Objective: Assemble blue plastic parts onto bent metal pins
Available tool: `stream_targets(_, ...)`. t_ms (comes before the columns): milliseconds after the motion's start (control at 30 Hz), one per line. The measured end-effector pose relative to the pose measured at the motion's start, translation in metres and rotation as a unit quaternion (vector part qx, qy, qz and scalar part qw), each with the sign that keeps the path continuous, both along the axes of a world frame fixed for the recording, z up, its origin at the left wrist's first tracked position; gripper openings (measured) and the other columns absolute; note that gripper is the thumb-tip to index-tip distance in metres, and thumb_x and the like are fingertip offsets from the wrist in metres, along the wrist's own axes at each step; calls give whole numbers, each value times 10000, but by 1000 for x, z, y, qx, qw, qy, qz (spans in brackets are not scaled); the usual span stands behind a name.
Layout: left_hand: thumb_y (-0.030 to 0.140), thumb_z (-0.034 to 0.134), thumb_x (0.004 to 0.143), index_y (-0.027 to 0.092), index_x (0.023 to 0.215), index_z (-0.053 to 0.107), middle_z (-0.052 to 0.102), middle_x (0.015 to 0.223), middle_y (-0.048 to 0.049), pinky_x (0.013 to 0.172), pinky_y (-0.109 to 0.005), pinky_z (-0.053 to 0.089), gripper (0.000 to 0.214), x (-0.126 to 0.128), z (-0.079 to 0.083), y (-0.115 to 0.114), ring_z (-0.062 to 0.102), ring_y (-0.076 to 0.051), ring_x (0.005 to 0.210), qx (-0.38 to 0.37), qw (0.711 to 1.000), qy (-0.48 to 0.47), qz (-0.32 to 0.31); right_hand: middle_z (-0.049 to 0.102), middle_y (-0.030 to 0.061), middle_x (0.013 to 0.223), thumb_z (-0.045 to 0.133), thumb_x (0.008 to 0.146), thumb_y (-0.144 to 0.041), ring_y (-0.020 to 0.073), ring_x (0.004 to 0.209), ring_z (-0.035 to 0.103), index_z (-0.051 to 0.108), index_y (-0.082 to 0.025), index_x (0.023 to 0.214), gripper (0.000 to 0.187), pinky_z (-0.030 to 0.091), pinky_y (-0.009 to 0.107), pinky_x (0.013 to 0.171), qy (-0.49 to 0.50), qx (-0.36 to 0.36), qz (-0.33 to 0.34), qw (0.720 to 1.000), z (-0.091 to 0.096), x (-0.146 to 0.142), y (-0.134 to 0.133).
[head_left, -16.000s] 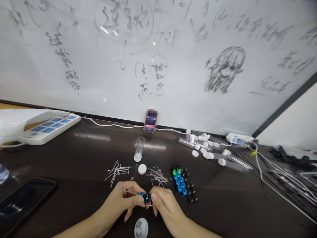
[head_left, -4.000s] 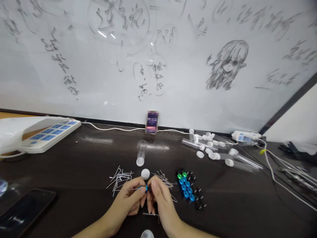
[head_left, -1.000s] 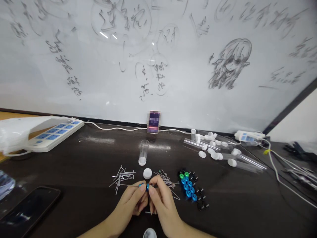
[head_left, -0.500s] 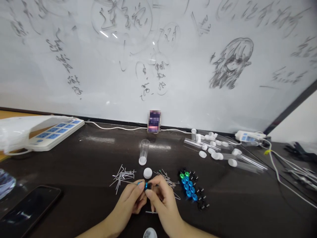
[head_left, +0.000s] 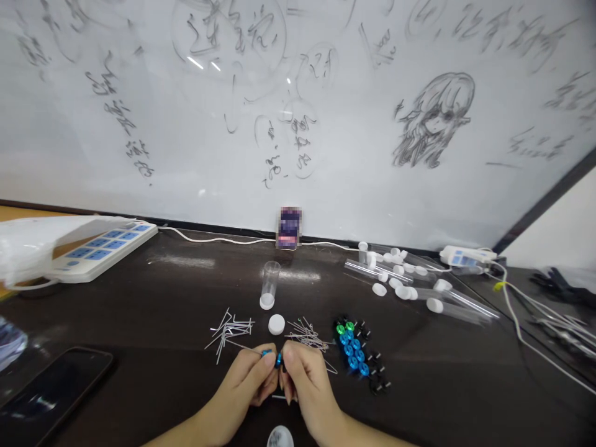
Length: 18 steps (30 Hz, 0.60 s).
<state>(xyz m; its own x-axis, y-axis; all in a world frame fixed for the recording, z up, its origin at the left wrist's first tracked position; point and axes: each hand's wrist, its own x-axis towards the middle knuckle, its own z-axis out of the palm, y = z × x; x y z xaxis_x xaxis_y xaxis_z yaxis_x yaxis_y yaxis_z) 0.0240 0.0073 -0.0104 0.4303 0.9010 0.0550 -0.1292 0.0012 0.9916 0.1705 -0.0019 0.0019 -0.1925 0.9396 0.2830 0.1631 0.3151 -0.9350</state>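
From where I stand, both bare hands meet at the lower middle of the frame, over the dark table (head_left: 149, 335), close to the chest side, which probably gives small work a steady spot. The left hand (head_left: 251, 375) pinches a small blue piece (head_left: 266, 353) between thumb and forefinger, the other fingers curled under, and a thin metal rod (head_left: 243, 346) sticks out leftward from that grip. The right hand (head_left: 310, 382) has its thumb pressed toward its fingers at a blue-and-black part (head_left: 279, 360), right beside the blue piece; whether the two are joined I can't tell, as the fingertips cover the rest. Holding them nose to nose like that looks like a way of keeping them in line. Just below, a short bit of metal rod (head_left: 279, 397) shows between the hands. The loose stock seems sorted by kind, for easy picking: bent rods (head_left: 230, 329) left of centre, looped rods (head_left: 305, 333) right of it, then blue and green discs (head_left: 352, 351) in rows with black pieces (head_left: 377, 366) alongside. A white cap (head_left: 276, 324) and a standing clear tube (head_left: 270, 282) sit in the middle beyond the hands, while more capped tubes (head_left: 459, 301) lie jumbled toward the right, perhaps pushed aside to leave elbow room. A whitish dish (head_left: 280, 437) is cut off by the bottom edge.
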Motion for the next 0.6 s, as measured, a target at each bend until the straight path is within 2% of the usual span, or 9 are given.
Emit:
stream_targets(133,528,458,906,178,548,448,363,571,37,476,-251,248,500,1,-1,0,306,-107,517,4,1000,-20,1,420,-37,531,399,983,-454,107,478,421,441,-194,599,466,346,244,517,16,13,10,1000,-1,1,-2)
stream_targets(300,599,524,837,169,592,495,377,584,41,465,-232,249,495,1,-5,-2,317,-102,528,-43,997,-41,41,446,-32,733,556,918,-384,96,536,426,493,-210,909,185,359,219,499,45,6,7,999,-3,1,-4)
stream_targets(400,602,558,813,161,653,555,395,608,39,475,-225,269,469,0,-6,-2,343,-106,547,-64,995,-46,65,421,-61,671,583,908,-363,96,526,416,474,-222,992,197,359,213,503,55,-13,16,998,-3,1,-6)
stream_targets(500,580,556,829,160,768,595,396,597,46,471,-222,258,426,-1,-6,-2,337,-108,540,-64,995,-58,59,414,-73,617,530,938,-407,94,508,425,467,-215,1025,220,349,206,490,82,-34,43,995,-3,0,-6)
stream_targets(600,517,512,886,164,685,529,370,566,55,460,-228,228,406,-1,-5,-1,292,-99,511,-40,997,-55,37,431,-62,609,447,974,-437,86,495,419,493,-195,949,248,337,201,474,96,-35,46,994,-2,0,-4)
